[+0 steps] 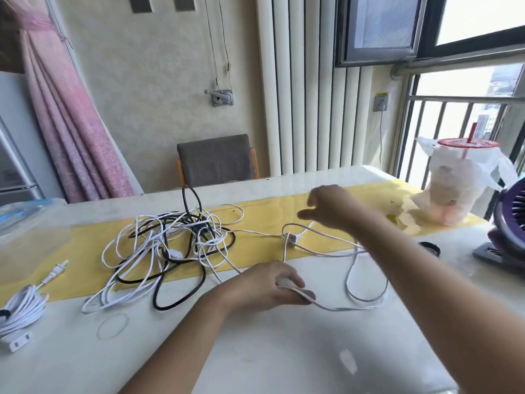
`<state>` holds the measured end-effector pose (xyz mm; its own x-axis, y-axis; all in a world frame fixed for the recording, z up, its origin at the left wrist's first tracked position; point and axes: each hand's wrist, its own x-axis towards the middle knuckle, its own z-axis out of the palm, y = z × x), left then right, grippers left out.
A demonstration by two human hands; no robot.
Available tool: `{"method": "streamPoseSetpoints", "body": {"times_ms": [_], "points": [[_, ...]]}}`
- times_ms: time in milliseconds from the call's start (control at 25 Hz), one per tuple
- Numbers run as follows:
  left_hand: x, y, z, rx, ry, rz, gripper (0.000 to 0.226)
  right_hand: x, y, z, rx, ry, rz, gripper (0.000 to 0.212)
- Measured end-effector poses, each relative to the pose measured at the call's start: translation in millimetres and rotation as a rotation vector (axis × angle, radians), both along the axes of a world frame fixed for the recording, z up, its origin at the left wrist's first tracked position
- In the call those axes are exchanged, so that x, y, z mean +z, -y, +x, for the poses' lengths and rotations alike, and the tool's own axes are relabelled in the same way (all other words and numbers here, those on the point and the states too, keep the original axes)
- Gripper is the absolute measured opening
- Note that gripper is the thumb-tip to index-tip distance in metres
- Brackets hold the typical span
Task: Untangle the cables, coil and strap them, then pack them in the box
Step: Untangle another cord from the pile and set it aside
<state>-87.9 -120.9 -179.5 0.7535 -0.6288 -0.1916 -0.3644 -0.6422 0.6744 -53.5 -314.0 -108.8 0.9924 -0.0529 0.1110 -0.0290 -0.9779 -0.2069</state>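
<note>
A tangle of white and black cables (173,245) lies on the yellow runner at the table's middle. One white cable (366,294) runs out of it to the right, past a white plug (292,238), and loops back over the table. My left hand (272,282) is closed on that white cable near the front edge of the runner. My right hand (326,209) hovers blurred above the runner with fingers apart, holding nothing. A coiled, strapped white cable (21,311) with its plug lies at the far left.
A clear plastic box (25,220) sits at the left edge. A thin elastic band (113,326) lies near the front. A bagged drink cup (454,183), a purple fan (508,223) and a black ring (429,248) stand at the right. A chair (217,160) is behind the table.
</note>
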Motion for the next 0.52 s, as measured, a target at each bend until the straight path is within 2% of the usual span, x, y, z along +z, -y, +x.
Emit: {"method": "streamPoseSetpoints", "body": {"times_ms": [80, 160, 240, 280, 320, 360, 440, 480, 520], "points": [[3.2, -5.5, 1.7, -0.091, -0.067, -0.020, 0.040, -27.1, -27.8, 27.0, 0.099, -0.078, 0.022, 0.050], [7.1, -16.9, 6.7, -0.226, -0.134, 0.036, 0.039, -47.1, -37.6, 41.8, 0.130, -0.201, -0.045, 0.032], [11.8, -23.2, 10.0, -0.175, -0.245, -0.089, 0.031, -43.8, -37.2, 43.1, 0.109, -0.176, -0.047, 0.020], [14.1, -22.1, 10.1, -0.063, -0.289, -0.205, 0.019, -32.7, -37.1, 38.6, 0.134, -0.137, 0.061, 0.020], [14.5, -19.5, 12.3, 0.059, -0.308, -0.289, 0.015, -18.6, -35.9, 33.9, 0.176, -0.085, 0.278, 0.022], [13.7, -15.8, 14.1, 0.159, -0.309, -0.328, 0.019, -2.0, -32.5, 25.3, 0.215, -0.016, 0.596, 0.024], [10.9, -9.7, 14.9, 0.247, -0.227, -0.242, 0.016, 31.2, -14.7, 2.3, 0.200, 0.252, 1.194, 0.027], [8.4, -8.3, 14.5, 0.261, -0.158, -0.157, 0.013, 43.0, 2.8, -7.1, 0.134, 0.422, 1.340, 0.027], [6.7, -7.9, 13.3, 0.270, -0.098, -0.091, 0.012, 50.3, 21.9, -15.7, 0.036, 0.561, 1.339, 0.027]]}}
